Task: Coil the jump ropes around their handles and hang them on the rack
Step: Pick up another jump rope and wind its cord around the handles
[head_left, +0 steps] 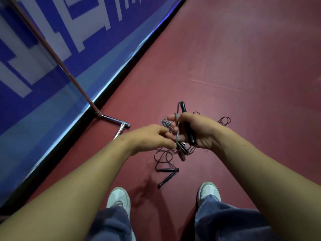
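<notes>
While right hand [202,130] grips black handles [191,139], left hand [149,136] pinches grey rope [165,122].

Red floor [225,66] reads matt and smooth, lightly scuffed toward one o'clock. At nine o'clock the rack foot [111,118] is bright polished metal. The blue banner [52,66] has a glossy sheen. The black handles [167,170] at six o'clock look like dull plastic, the cord [166,124] is faintly shiny, and the jeans [225,223] are soft denim cloth.
</notes>
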`<action>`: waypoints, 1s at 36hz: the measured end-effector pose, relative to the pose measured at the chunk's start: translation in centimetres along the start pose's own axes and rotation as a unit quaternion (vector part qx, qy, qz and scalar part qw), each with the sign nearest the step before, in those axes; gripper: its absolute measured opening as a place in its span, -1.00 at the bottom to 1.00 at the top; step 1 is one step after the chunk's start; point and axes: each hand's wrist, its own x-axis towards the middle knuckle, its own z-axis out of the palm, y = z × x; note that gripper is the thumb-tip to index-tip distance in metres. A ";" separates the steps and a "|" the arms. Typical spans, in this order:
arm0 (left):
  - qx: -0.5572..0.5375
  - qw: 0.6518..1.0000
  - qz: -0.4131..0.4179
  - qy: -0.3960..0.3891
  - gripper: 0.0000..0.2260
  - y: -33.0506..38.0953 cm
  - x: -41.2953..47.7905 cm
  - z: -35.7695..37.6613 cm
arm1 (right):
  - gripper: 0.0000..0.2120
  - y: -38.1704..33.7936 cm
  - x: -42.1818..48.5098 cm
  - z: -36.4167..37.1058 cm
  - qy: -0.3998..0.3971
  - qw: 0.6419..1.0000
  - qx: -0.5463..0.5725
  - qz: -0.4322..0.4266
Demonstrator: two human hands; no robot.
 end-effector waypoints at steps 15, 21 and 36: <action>-0.415 0.899 -0.038 0.133 -0.66 0.0 0.1 0.1 | -0.61 0.6 -0.7 -0.1 0.016 0.989 -0.142 0.027; -0.410 0.892 -0.046 0.184 -0.64 -0.1 0.7 -0.2 | -0.68 0.5 -1.4 0.8 -0.069 0.988 -0.125 0.061; -0.270 0.949 0.056 0.153 -0.36 -3.3 0.1 -2.6 | -0.98 -0.2 -2.7 2.5 -0.155 0.960 -0.234 0.001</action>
